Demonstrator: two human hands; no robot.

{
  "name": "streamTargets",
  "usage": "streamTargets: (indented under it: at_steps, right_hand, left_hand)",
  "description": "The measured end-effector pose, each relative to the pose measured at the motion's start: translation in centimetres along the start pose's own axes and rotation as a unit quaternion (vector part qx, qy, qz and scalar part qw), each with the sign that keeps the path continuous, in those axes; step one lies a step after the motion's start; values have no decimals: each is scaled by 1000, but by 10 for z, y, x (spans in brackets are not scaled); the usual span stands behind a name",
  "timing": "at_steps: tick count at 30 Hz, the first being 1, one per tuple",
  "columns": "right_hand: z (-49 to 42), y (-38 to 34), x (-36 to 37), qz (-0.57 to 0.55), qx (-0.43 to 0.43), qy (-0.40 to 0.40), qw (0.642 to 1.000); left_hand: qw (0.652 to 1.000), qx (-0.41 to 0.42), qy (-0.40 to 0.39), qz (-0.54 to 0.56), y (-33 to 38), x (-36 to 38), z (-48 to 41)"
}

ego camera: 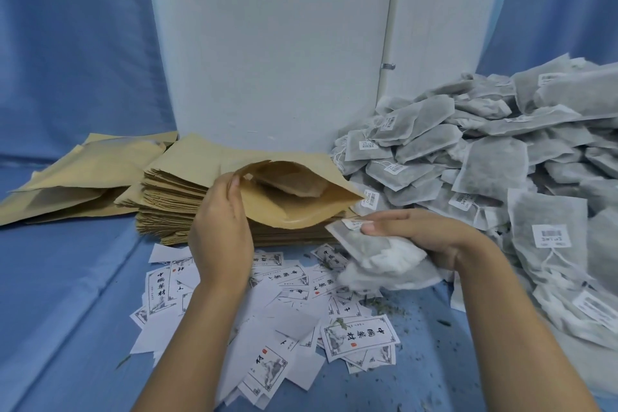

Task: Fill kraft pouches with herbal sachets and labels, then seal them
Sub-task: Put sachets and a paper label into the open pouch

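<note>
One kraft pouch [301, 204] held open at rim by left hand [220, 231] | right hand [421, 237] grips sachets [374, 252] just beside its mouth

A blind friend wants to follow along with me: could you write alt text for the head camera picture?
A person's left hand holds a kraft pouch open atop a stack of flat pouches, while the right hand grips sachets beside its mouth. A heap of sachets lies at right and printed labels are scattered on the blue cloth in front.
</note>
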State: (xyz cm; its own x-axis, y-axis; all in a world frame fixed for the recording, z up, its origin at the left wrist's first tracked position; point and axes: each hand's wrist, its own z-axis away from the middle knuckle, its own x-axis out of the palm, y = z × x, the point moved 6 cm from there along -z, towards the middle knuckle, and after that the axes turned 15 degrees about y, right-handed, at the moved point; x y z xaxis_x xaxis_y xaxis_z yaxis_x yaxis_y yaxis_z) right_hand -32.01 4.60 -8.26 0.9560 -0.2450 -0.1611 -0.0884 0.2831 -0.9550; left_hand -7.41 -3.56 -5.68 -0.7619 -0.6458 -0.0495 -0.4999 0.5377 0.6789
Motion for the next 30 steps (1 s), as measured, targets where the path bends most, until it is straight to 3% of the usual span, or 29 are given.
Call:
streamTargets:
  at_steps: [5, 10, 15, 18, 20, 23, 27, 30]
  right_hand:
    - [6, -14, 25, -22, -45, -83, 995]
    - [-6, -24, 33, -221, 17, -51, 974]
    - [-7, -27, 25, -222, -6, 35, 974]
    - [-8, -33, 11, -125, -71, 166, 976]
    - [-6, -36, 3, -53, -113, 276, 953]
    - [-4, -34, -2, -55, -145, 375, 914]
    - [-8, -31, 4, -105, -130, 379, 910]
    - [-12, -31, 14, -198, -103, 330, 917]
  left_hand:
    - [994, 86, -61, -19, 23, 9, 12]
    - [980, 170, -104, -29, 34, 17, 26]
    - [974, 202, -103, -28, 36, 19, 30]
    - [977, 199, -73, -13, 39, 14, 28]
    - [977, 209, -50, -8, 42, 10, 27]
    - [963, 267, -35, -16, 51, 11, 34]
    - [963, 265, -49, -3, 53, 15, 38]
    - [962, 270, -41, 5, 54, 14, 36]
